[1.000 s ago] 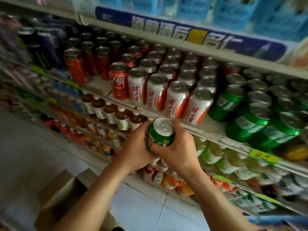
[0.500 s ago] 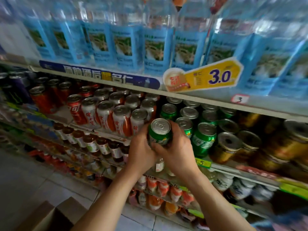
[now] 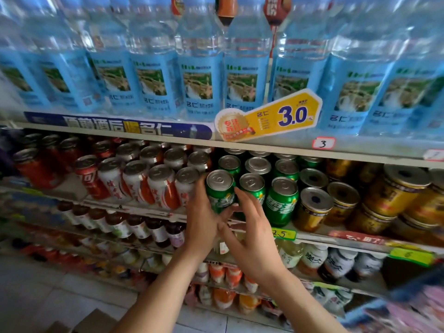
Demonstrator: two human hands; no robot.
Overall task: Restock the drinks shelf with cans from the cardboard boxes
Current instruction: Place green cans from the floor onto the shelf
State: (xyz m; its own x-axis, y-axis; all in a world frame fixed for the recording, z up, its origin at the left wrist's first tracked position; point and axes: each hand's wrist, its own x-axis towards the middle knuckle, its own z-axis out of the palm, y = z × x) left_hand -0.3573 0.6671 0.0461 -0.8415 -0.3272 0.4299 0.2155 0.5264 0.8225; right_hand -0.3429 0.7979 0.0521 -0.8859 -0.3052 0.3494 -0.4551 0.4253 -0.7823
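**Green can at the shelf front, between two hands**

The green can (image 3: 219, 191) stood at the front edge of the drinks shelf (image 3: 312, 234), just left of the other green cans (image 3: 281, 200) and right of the white-and-orange cans (image 3: 161, 186). The left hand (image 3: 203, 222) had its grip wrapped round the can's left side and lower body, fingers curled behind it. The right hand (image 3: 252, 234) lay just right of and below the can, its grip wide, fingers (image 3: 245, 200) straight and spread toward the neighbouring green can; whether they touched either can could not be told. A cardboard box (image 3: 93, 320) sat on the floor below the left forearm.
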